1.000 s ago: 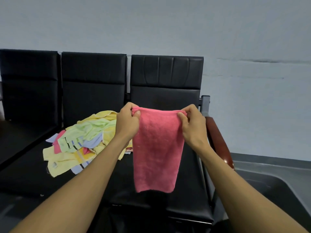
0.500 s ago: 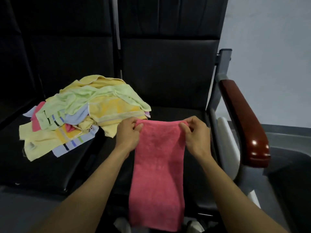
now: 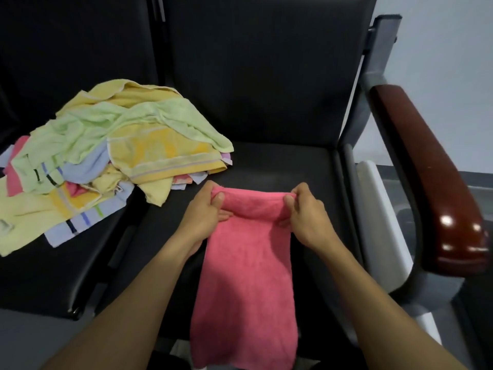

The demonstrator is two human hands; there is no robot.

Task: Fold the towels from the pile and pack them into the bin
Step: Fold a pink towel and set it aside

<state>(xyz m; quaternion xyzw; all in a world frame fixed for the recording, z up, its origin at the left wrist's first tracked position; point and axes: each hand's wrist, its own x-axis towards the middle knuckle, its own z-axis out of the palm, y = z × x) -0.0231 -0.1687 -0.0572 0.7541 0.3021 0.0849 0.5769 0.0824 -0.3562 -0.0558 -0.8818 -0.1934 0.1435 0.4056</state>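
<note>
where a second ago the black bench seat point(image 3: 280, 166) sat low in the view beneath a broad stretch of wall, it now fills almost the whole frame, so the head has tipped down and closer toward the work. the unfolded towel pile point(image 3: 112, 156) lies on the neighbouring seat to the left, a heap of yellow, green, pale blue and pink cloth, apparently undisturbed, its near edge just beside the pink towel's top corner but not touching it. the pink towel point(image 3: 245, 276), which hung free in the air before, has come down: its upper part now lies over the seat and its lower part drapes off the front edge toward the person. its top edge looks rolled or doubled over toward the person, which suggests the next fold is starting on the seat. the left hand point(image 3: 205, 212) grips the top left corner, thumb on top and fingers curled under the cloth; the right hand point(image 3: 304, 212) pinches the top right corner the same way. the wooden armrest point(image 3: 426, 177) stands to the right. no bin is identifiable here, so packing seems some way off.
</note>
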